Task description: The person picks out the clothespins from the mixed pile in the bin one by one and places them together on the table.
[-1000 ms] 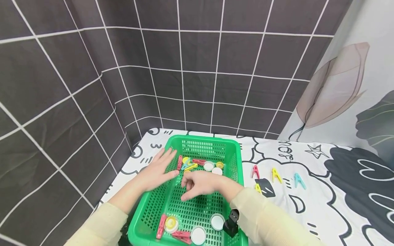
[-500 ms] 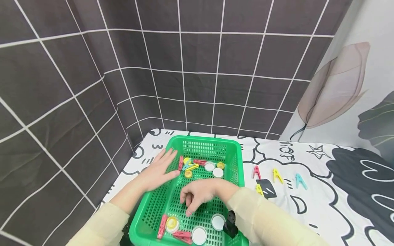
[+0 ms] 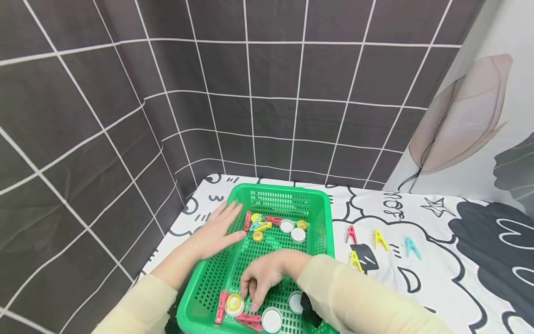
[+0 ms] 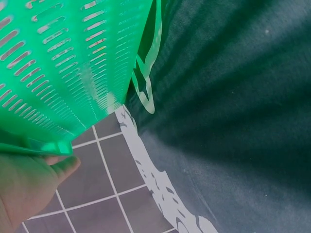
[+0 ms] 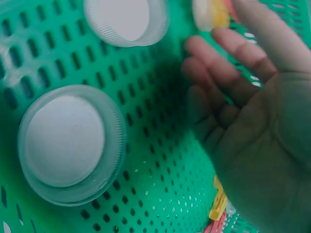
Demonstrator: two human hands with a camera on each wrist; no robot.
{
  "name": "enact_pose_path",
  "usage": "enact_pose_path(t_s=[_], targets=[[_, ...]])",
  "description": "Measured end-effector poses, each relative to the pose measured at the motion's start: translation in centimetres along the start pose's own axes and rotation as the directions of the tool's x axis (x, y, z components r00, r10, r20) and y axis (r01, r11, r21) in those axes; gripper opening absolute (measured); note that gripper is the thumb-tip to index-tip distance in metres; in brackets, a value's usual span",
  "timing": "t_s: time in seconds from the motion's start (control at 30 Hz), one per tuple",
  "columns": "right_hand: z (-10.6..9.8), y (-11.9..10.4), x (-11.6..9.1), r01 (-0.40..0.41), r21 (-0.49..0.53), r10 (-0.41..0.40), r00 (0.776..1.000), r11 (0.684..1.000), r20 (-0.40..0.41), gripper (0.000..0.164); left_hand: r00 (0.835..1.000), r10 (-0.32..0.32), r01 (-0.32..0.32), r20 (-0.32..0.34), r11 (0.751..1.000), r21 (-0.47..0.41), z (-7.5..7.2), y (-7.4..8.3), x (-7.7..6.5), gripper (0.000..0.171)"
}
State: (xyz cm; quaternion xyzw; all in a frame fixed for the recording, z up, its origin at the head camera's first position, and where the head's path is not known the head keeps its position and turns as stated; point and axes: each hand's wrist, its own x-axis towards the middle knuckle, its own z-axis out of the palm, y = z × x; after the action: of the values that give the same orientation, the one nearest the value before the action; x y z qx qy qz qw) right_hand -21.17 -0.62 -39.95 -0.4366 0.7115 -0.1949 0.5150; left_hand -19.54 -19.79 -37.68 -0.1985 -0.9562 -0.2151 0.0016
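In the basket [image 3: 292, 188], the empty, half-curled right hand [image 3: 263, 274] has neared the stacked caps [image 3: 234, 304], left hand [image 3: 216, 234] outstretched.

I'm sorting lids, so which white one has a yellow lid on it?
The white lid in the near left of the basket, right of a red clip. It alone carries a yellow lid; the other four white lids have bare tops.

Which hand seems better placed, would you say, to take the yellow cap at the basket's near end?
Probably the right hand: it reaches into the green basket close beside the yellow cap, while the left hand is farther off, by the rim.
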Motion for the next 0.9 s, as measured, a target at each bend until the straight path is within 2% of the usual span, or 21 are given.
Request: enact_pose_path(t_s=[0.1, 0.2, 0.4, 0.6, 0.9], targets=[[0.3, 1.3, 1.6, 0.010, -0.079, -0.008, 1.000, 0.997, 0.024, 0.017, 1.000, 0.004, -0.004, -0.003, 1.000, 0.008, 0.2, -0.2, 0.1, 0.080], [0.4, 1.3, 1.9, 0.004, -0.087, -0.001, 0.999, 0.996, 0.042, 0.015, 1.000, 0.006, -0.006, -0.014, 1.000, 0.010, 0.3, -0.4, 0.2, 0.079], [0.5, -0.9, 0.5, -0.021, 0.051, 0.015, 0.992, 0.998, 0.122, 0.023, 1.000, 0.007, -0.007, -0.016, 1.000, 0.001, 0.1, -0.3, 0.1, 0.079], [0.9, -1.3, 0.3, -0.025, 0.078, 0.013, 0.988, 0.997, 0.153, 0.030, 1.000, 0.005, -0.005, -0.009, 1.000, 0.005, 0.0, -0.1, 0.1, 0.080], [1.2, -1.6, 0.4, -0.098, 0.184, 0.053, 0.971, 0.978, 0.235, 0.037, 1.000, 0.002, -0.002, -0.013, 1.000, -0.008, -0.1, 0.0, 0.1, 0.075]])
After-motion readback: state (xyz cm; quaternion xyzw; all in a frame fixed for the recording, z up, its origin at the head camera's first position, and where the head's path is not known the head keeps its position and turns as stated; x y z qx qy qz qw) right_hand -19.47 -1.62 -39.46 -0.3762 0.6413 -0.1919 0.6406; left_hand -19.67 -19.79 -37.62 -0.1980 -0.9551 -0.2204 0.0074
